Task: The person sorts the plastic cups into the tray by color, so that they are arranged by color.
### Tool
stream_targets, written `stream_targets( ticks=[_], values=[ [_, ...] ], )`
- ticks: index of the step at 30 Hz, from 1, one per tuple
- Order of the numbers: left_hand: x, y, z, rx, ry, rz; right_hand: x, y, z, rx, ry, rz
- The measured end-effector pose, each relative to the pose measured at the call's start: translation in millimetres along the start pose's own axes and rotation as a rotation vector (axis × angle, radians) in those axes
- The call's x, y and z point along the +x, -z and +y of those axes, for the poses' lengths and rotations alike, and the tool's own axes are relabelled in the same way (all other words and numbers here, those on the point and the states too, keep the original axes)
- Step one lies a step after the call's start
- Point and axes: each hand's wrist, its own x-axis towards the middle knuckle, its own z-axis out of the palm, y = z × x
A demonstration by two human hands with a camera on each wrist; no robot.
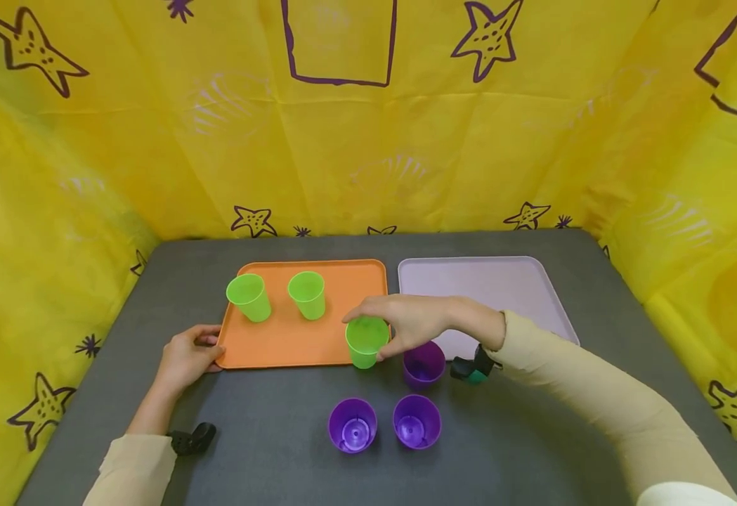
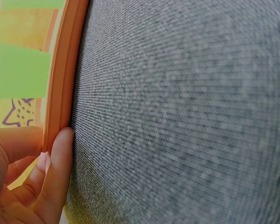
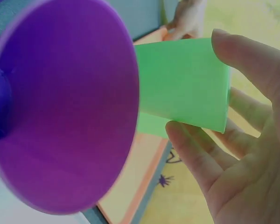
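Note:
An orange tray (image 1: pixel 292 344) lies on the grey table, and my left hand (image 1: pixel 186 358) pinches its near left corner. Thumb and fingers squeeze the tray's rim (image 2: pixel 64 74) in the left wrist view. My right hand (image 1: pixel 409 320) holds a green cup (image 1: pixel 365 344) by its upper part, over the tray's near right corner. In the right wrist view, thumb and fingers are spread around the rim end of this green cup (image 3: pixel 182 84). A green cup (image 1: pixel 251 302) stands upright at the tray's left, another green cup (image 1: pixel 308 299) near its middle.
A purple cup (image 1: pixel 424 369) stands just below my right hand. Two more, a purple cup (image 1: pixel 352 425) and a purple cup (image 1: pixel 416 422), stand nearer the front. A lilac tray (image 1: pixel 475 281) lies right of the orange one, partly under my right forearm. Yellow cloth (image 1: pixel 343 161) surrounds the table.

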Motion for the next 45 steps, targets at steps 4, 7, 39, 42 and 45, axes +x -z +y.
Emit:
stream_targets(
  ticks=[4, 7, 39, 42, 45],
  values=[
    [0.6, -1.1, -0.5, -0.006, -0.002, -0.002, 2.8, 5.6, 3.7, 0.005, -0.024, 0.012],
    [0.5, -1.1, -0.4, -0.001, -0.003, 0.001, 6.3, 10.6, 6.0, -0.007, -0.037, 0.023],
    [3.0, -0.7, -1.2, 0.016, 0.001, -0.005, 38.4, 27.8, 47.4, -0.039, -0.287, 0.049],
    [3.2, -0.9, -1.6, 0.015, -0.005, -0.003, 39.2, 27.4, 50.6, -0.042, -0.304, 0.047],
    [3.1, -0.6, -1.3, 0.016, -0.006, -0.003, 39.7, 27.3, 53.3, -0.035, -0.323, 0.039]
  ],
)
